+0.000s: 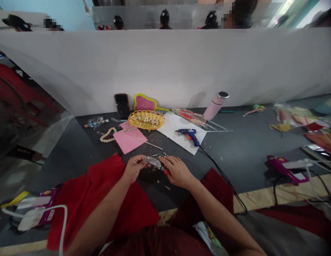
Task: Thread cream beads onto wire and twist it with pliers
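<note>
My right hand (178, 171) is closed around a hand tool (154, 162) with a silver metal head and a red handle, which looks like pliers or cutters. Its head points left, toward my left hand (135, 168). The left fingers are pinched together at the tip of the tool; whatever small thing they hold is too small to make out. Pale crumbs and small bits lie scattered on the dark table around both hands. Just beyond the fingers are a pink paper sheet (130, 140) and a thin stick (154, 145).
A yellow basket (133, 123) holds small pale pieces. Right of it, a blue glue gun (190, 135) lies on white paper (171, 129), its cord trailing right. A pink bottle (215, 106), phone (122, 106), heart-shaped beaded piece (108, 136) and red cloth (93, 188) are around.
</note>
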Demonstrator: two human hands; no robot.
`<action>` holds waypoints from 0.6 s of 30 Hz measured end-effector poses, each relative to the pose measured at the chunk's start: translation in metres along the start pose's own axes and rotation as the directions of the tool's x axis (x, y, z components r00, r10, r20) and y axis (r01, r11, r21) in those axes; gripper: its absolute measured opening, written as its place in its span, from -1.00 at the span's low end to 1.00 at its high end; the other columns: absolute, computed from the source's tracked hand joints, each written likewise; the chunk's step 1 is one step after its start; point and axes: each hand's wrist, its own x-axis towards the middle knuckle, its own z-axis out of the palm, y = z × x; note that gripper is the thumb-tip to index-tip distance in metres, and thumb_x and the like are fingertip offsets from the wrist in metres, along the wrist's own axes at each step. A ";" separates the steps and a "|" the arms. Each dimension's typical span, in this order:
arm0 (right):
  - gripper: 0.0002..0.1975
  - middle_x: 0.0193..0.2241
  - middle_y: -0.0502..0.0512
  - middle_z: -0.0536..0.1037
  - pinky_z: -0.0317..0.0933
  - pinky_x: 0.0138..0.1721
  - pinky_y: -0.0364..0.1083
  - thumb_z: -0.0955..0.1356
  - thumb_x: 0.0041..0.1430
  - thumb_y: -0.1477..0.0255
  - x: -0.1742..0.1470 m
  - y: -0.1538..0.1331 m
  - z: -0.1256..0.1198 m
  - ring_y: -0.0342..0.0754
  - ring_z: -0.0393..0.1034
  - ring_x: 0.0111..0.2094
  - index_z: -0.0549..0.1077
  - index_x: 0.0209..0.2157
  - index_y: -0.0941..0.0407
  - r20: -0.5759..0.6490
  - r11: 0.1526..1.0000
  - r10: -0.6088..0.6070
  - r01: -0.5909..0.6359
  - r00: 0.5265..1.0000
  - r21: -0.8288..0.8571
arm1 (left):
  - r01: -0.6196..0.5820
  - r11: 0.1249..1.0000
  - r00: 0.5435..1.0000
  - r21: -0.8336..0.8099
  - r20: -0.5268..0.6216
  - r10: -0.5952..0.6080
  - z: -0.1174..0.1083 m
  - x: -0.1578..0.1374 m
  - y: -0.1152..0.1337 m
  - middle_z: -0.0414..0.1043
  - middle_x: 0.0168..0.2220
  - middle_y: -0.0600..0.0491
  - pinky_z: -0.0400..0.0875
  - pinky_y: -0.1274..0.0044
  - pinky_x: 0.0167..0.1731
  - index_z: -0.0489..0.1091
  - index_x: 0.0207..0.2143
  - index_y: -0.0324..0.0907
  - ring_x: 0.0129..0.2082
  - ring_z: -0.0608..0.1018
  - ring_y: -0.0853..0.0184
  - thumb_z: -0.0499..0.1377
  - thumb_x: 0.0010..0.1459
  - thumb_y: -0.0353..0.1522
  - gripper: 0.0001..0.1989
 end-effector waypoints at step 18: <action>-0.47 -0.10 0.17 0.40 0.15 -0.06 -0.09 0.24 0.02 0.55 -0.001 -0.005 0.005 -0.02 0.29 -0.12 0.22 0.09 0.12 -0.064 0.997 0.067 -0.064 0.996 0.047 | -0.076 0.997 0.997 -0.021 -0.033 0.075 0.003 0.002 -0.008 0.45 -0.54 0.11 0.23 0.64 -0.46 0.45 -0.50 -0.26 -0.54 0.39 0.49 0.31 -0.09 -0.32 -0.83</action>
